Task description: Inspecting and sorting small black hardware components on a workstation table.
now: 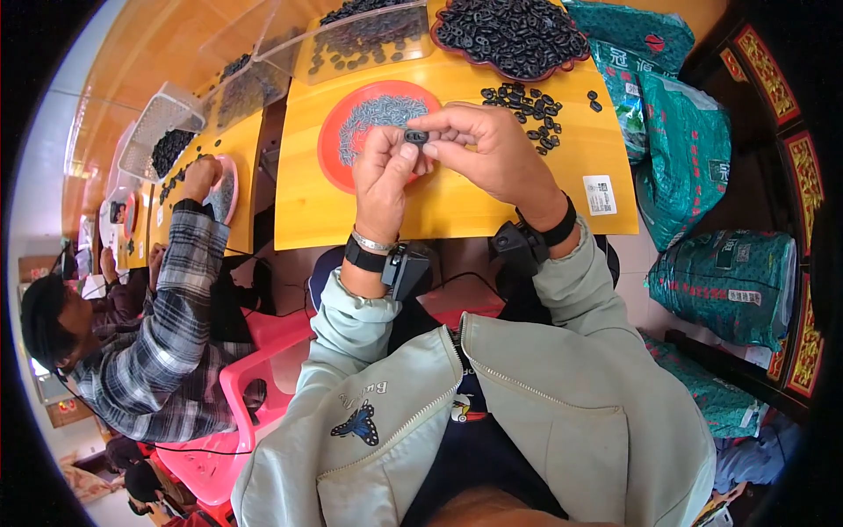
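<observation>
The table (457,206) was yellow, the plate (338,149) at ten o'clock red, sacks (694,149) at two o'clock teal, a neighbour's sleeve (189,263) at nine plaid grey.

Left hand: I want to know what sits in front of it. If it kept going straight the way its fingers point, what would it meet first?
Probably the red plate of small grey pieces beyond the left hand, after the small black part it pinches with the right hand. Depth is unclear.

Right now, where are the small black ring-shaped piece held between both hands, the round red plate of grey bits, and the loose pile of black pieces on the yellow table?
small black ring-shaped piece (416,136), head view, its middle.
round red plate (332,149), head view, bare left rim.
loose pile of black pieces (531,110), head view, pile's centre.
</observation>
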Demonstrator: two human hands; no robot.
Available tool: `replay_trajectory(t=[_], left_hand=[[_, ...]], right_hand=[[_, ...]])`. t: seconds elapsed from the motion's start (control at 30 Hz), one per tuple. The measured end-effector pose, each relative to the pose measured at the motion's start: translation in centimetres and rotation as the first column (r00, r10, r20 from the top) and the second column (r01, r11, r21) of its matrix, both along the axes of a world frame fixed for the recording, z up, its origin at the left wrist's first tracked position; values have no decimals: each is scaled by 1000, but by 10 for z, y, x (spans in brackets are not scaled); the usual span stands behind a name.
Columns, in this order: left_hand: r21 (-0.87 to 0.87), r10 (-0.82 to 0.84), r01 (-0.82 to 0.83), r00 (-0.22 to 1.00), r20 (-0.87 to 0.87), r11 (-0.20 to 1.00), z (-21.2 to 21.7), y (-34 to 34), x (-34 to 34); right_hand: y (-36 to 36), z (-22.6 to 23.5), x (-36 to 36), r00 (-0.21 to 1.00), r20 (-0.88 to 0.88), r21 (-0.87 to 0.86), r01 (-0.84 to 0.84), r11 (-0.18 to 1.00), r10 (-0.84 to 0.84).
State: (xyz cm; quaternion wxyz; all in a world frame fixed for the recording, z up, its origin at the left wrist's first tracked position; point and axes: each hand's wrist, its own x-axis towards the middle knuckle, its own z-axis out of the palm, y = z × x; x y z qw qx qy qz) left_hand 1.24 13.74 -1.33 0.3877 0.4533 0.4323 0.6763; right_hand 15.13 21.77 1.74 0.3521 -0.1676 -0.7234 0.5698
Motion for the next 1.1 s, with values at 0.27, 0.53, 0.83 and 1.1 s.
replay_trajectory(t=[0.27,0.53,0.83,1.1], left_hand=[[-100,5,-5,1000,2,995,2,0,-3],[-64,148,-160,975,-165,985,-11,7,-2],[-60,241,-248,965,-102,967,-12,10,-12],[-106,327,-311,915,234,945,-5,7,-68]], right_hand=[[4,-7,-5,1000,-13,-187,-27,982,25],[-2,-18,-15,994,-10,-228,104,968,-109],[29,-30,6,939,195,63,277,959,-284],[43,-46,16,623,522,633,173,754,-582]])
